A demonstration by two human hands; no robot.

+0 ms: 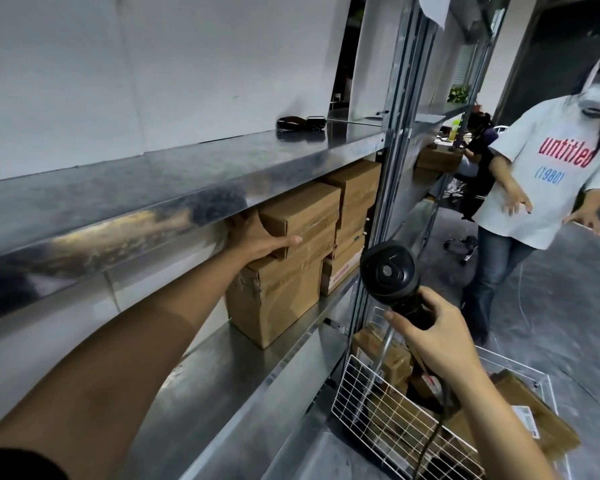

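Several boxes lie in the wire basket (378,407) at five o'clock, so the job looks partway through. The top box (305,216) sits on the shelf (222,362) at centre, seemingly unscanned. The left hand (257,239) grasps its left end, thumb across the front. The right hand (437,337) clenches the scanner (390,271), at four o'clock of the box.

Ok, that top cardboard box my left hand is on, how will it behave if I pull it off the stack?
Probably rigid: the top cardboard box keeps crisp edges. Likely light enough, since the left hand grips it alone. It may drag the dented lower box it rests on.
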